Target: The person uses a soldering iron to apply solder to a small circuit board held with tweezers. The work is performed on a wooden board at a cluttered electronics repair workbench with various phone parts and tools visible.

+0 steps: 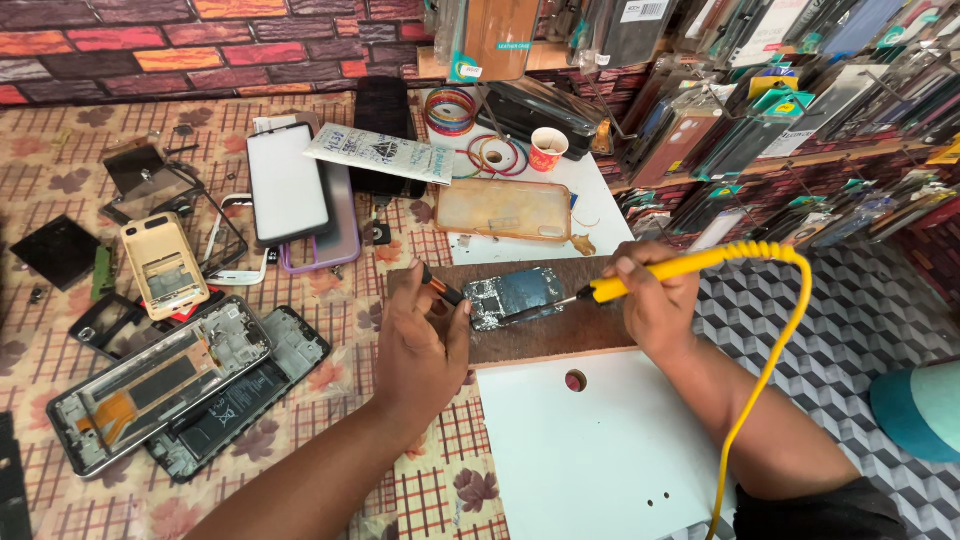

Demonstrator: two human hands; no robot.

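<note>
On wooden board point(540, 340), circuit board point(515, 296) lies between left hand point(422, 352) gripping tweezers point(441, 286) and right hand point(655, 300) gripping soldering iron point(650, 277)

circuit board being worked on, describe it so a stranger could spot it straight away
Find the brown wooden board at the near edge of the patterned table. On it lies a small circuit board, between the left hand and the tip of the yellow soldering iron. It is the only bare, bluish, caseless part.

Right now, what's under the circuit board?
The circuit board lies on a brown wooden board, which overlaps a white panel. The wood directly beneath it is covered.
</note>
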